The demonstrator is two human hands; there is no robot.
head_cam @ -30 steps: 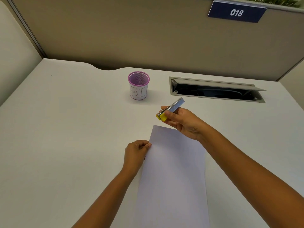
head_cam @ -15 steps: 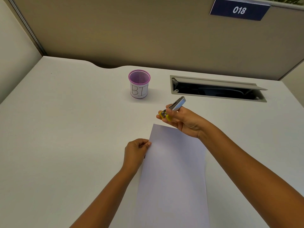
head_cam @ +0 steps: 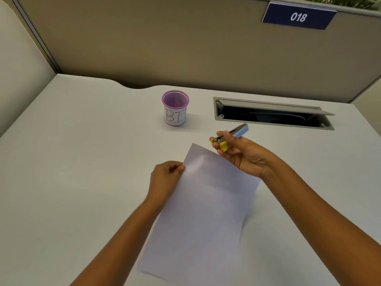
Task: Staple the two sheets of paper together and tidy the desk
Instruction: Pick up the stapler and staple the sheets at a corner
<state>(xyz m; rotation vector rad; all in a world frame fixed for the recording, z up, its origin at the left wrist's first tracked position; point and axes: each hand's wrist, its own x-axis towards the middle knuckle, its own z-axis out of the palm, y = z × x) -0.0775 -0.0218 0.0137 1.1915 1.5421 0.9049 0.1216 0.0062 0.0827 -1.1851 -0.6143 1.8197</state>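
Head view: white matte desk (head_cam: 82, 162), smooth top, curved notch cut into its far edge. Paper (head_cam: 206, 203) is plain white, thin, rectangular, lying mid-desk toward the near edge, turned a bit so its far corner points at the far edge; far portion looks lifted and slightly bowed off the surface, near end flat. Can't tell from here whether it's one sheet or two stacked. Left hand (head_cam: 165, 180) has fingers curled, thumb and forefinger pinching the paper's left edge near the far corner. Right hand (head_cam: 243, 155) is held above the desk just past the paper's far right edge, fingers wrapped round a small stapler (head_cam: 231, 136): metal body, yellow plastic base end toward the paper, light blue top end pointing to the far right. Stapler clear of the paper, not on it. Purple wire-mesh cup (head_cam: 175, 108), cylindrical, white label wrapped round with hand-lettered "BI" visible, stands upright near the far edge, well apart from the paper. Right of it, a grey rectangular cable hatch (head_cam: 272, 112) set into the desk, lid propped open, dark inside. Beige fabric partition (head_cam: 165, 38) behind the desk, blue "018" plate (head_cam: 299, 16) top right.
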